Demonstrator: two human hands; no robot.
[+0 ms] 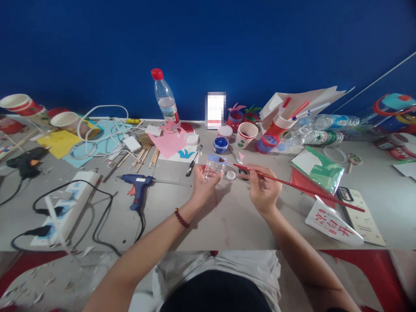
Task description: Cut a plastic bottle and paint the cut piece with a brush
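My left hand (207,180) is closed round a small clear plastic piece (212,170), which looks like the cut end of a bottle, with blue paint along its upper edge. A long red-handled paintbrush (292,182) is gripped in my right hand (265,187). Its bristle tip touches the blue painted edge of the plastic piece. Just beyond, an open jar of blue paint (221,144) stands on the table. A white round cap (231,175) lies between my hands.
A blue hot glue gun (138,186) with a cord and a white power strip (66,208) lie left. Behind stand a red-capped bottle (166,99) and a paper cup (247,133). Green packaged paper (320,167) and a printed plastic sheet (333,222) lie right.
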